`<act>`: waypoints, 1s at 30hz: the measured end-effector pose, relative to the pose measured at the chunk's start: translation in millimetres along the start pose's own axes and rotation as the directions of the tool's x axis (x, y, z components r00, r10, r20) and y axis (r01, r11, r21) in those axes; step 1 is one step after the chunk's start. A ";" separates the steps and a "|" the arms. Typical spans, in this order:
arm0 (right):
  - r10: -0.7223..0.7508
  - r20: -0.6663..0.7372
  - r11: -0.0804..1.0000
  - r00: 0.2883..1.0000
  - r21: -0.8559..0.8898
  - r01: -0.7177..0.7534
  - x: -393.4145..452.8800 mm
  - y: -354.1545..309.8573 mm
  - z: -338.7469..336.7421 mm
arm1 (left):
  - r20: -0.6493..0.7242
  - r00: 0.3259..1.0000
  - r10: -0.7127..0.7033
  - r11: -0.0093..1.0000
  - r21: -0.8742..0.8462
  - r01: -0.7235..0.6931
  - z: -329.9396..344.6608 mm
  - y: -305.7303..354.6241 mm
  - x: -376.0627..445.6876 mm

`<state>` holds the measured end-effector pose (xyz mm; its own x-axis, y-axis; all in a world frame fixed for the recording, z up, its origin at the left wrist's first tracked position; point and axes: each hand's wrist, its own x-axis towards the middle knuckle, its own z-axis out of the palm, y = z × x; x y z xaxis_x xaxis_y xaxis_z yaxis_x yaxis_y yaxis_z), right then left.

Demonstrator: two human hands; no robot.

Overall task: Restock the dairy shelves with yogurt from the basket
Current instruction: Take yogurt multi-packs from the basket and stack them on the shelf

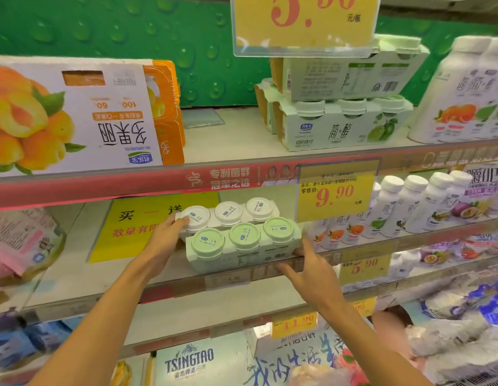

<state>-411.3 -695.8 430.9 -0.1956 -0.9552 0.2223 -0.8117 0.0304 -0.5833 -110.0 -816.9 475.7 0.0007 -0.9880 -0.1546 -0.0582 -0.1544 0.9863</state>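
Big peach yogurt box [72, 115] on top shelf, far left, upside down, out of way.

Yellow sign [136, 227] lies flat on middle shelf [75, 277], beside packs.

Left hand [165, 235]: fingers fairly straight, tips touching white-lid yogurt pack [228, 214] at its left end, likely pushing it back to make room.

Green-lid yogurt pack [243, 246] sits in front of white one, at shelf edge, lids up, likely so shoppers see it.

Right hand [312, 270]: fingers spread, tips against green pack's right end; grips nothing, maybe to square it.

Basket not seen.
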 end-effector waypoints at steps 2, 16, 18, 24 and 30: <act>-0.052 -0.027 0.998 0.998 -0.030 0.052 -0.1 5.9 2.6 | -0.002 1.000 -0.008 1.000 0.026 0.008 7.1 0.4 0.2; -0.030 -0.086 0.984 0.996 0.173 0.045 4.3 7.8 5.3 | -0.071 0.987 0.142 0.946 0.303 -0.114 6.2 -2.2 -34.9; -0.022 -0.090 0.973 0.996 0.228 0.042 1.5 6.3 6.3 | -0.107 0.971 0.215 0.847 0.515 -0.131 -5.6 -12.5 -47.3; 0.056 -0.205 0.955 0.977 0.297 0.008 -12.9 -6.6 0.5 | -0.110 0.948 0.299 0.619 0.779 -0.105 -34.2 -29.8 -105.3; -0.110 -0.084 0.904 0.990 0.405 0.135 -44.8 -46.5 5.7 | -0.370 0.877 0.306 0.778 0.628 -0.007 -52.7 -36.8 -194.5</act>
<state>-361.7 -656.0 443.5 -0.1506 -0.9244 0.3503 -0.5379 -0.2207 -0.8136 -55.3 -619.5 472.5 0.3522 -0.9168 0.1880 -0.6726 -0.1083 0.7321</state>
